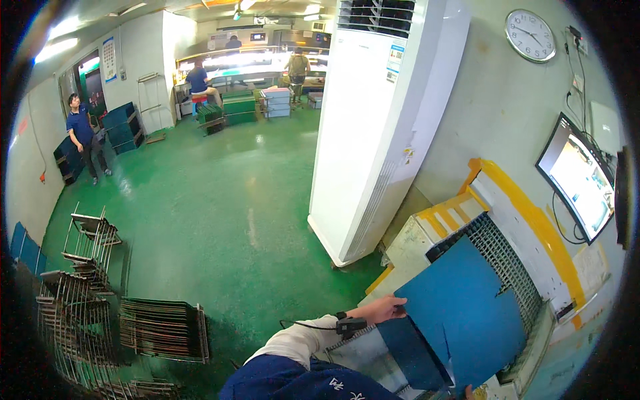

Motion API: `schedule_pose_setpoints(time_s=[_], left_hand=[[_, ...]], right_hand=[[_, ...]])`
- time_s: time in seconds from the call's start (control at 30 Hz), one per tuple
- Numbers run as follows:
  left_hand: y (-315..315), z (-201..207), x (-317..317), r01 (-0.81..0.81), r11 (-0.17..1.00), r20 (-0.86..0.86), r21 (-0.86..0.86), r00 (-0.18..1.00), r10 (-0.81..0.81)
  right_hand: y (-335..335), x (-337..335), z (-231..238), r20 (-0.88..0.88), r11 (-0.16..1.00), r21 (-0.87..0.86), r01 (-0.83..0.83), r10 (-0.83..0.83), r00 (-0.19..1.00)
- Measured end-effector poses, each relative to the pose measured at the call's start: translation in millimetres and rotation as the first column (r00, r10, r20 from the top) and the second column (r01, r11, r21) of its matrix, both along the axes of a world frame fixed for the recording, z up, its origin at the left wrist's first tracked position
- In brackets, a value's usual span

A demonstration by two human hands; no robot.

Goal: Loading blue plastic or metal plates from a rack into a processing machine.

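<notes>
A flat blue panel (467, 300) lies tilted over a roller conveyor (510, 250) at the lower right. At the panel's left edge, my left hand (381, 310) is closed, thumb and fingers pinching the rim. Only a little of my right hand (469, 392) shows at the bottom of the picture, its fingers at the panel's near edge; the rest is out of view. Beneath the blue panel is a darker blue panel (415, 353), partly covered. A small black device (350, 325) with a cable is strapped to my left wrist.
A tall white air conditioner (363, 147) stands beyond the conveyor. Yellow tape edges the machine's white side panel (527, 230), below a wall screen (579, 180). Metal racks (163, 327) stand on the green floor at left. A person (81, 133) stands far left; others work at the back.
</notes>
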State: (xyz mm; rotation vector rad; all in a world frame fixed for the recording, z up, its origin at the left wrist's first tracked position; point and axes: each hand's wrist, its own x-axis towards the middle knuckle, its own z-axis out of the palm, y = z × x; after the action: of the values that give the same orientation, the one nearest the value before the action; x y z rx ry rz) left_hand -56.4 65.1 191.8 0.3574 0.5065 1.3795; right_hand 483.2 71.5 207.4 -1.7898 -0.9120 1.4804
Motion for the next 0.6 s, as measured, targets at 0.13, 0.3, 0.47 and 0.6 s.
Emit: schedule_pose_setpoints(time_s=[0.13, 0.3, 0.47, 0.6], left_hand=[[24, -6, 2, -0.055, 0.998, 0.016, -0.043, 0.998, 0.055], [33, -2, 10, -0.075, 0.992, 0.007, -0.104, 0.997, 0.076], [51, -6, 9, -0.076, 0.995, 0.015, 0.07, 0.997, 0.075], [68, 3, 17, -0.004, 0.943, -0.563, 0.333, 0.801, 0.202]], right_hand=[[8, 7, 14, -0.081, 0.987, 0.149, -0.052, 0.065, 0.995], [10, 23, 5, -0.215, 0.942, 0.333, -0.05, 0.127, 0.968], [50, 23, -43, -0.449, 0.898, 0.416, 0.141, 0.068, 0.891], [46, 35, -76, -0.536, 0.867, 0.472, 0.157, 0.141, 0.832]])
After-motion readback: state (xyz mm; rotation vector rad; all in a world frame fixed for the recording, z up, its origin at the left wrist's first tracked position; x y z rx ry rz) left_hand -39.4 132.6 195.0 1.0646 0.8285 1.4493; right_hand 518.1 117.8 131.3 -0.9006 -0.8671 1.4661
